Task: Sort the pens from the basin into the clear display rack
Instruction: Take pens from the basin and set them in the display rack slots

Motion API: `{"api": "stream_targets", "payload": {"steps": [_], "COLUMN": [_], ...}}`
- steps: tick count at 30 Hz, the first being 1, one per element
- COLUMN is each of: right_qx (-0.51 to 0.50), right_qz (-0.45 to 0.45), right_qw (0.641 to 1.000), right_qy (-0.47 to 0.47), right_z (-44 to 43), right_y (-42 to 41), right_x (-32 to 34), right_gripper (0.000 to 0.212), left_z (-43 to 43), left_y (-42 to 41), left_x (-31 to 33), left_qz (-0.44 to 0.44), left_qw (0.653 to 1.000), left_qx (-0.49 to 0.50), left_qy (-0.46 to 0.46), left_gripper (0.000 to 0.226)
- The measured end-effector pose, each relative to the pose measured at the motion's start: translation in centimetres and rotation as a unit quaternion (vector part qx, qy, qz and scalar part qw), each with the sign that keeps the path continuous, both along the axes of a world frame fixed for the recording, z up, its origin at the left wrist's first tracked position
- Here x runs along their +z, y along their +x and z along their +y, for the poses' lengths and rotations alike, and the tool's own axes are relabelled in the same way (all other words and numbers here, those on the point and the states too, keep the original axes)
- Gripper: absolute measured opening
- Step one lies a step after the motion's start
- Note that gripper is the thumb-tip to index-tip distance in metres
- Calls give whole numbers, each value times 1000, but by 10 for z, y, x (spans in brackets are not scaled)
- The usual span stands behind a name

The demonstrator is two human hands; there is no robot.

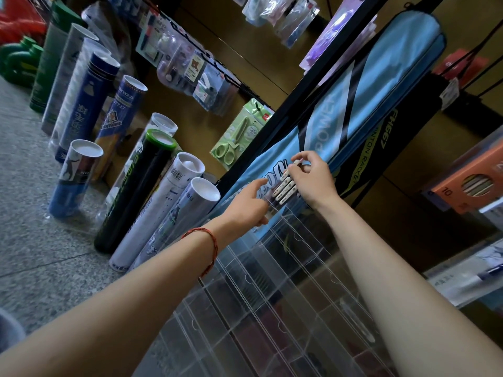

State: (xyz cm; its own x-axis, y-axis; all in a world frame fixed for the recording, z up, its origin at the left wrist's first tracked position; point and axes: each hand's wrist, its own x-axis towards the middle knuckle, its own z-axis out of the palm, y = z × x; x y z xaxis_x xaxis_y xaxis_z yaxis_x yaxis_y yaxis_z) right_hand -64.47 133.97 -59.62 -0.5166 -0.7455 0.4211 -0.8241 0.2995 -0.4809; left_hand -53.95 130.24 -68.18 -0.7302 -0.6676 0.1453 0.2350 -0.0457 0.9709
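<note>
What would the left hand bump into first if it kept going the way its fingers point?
Probably the white pens in the clear rack, right ahead of the left hand, where the right hand pinches one. Depth is unclear, though.

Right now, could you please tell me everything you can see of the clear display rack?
The clear display rack looks like transparent acrylic, split by thin walls into rows of narrow compartments, most seemingly empty. It slopes away from the camera, beside upright tubes and below a blue racket bag. At its far end a few white-ended pens lie side by side. The right hand pinches the top pen there; the left hand, fingers relaxed, reaches toward its far end.
</note>
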Motion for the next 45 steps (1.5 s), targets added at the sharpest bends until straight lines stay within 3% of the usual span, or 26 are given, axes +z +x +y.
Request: {"api": "stream_targets", "payload": {"steps": [5,10,18,20,25,33,35,37,41,45], "right_qx": [3,7,-20,-45,-52,-9,7,22,45,10], "right_qz": [-18,-30,-112,-122,-137,-180,-197,-209,-160,-81], "right_qw": [1000,999,990,988,988,982,979,976,985,997], "right_qy": [16,37,-88,-86,-49,-51,-57,-63,-55,-4], "right_z": [-1,0,-1,-5,-3,2,2,2,3,0], "right_y": [1,-3,-1,-3,-1,-1,-3,-5,-6,-13], "right_x": [1,-2,-17,-15,-5,-6,-7,-8,-11,-15], "right_gripper": [14,8,16,8,13,9,8,21,6,21], "left_z": [-3,-2,1,1,-1,-10,-21,-33,-42,-44], "left_y": [-2,-1,-2,-2,-5,-12,-17,-20,-23,-24], "left_x": [-4,-5,-9,-9,-11,-8,-1,8,18,19], "left_qz": [3,17,24,24,29,59,36,-15,-51,-58], "left_qw": [1000,1000,1000,1000,1000,998,997,992,987,990], "left_qx": [1,0,-8,-8,-6,27,75,115,123,104], "left_qy": [12,11,11,2,4,20,-3,-55,-96,-75], "left_gripper": [65,56,61,61,62,55,47,33,17,8]}}
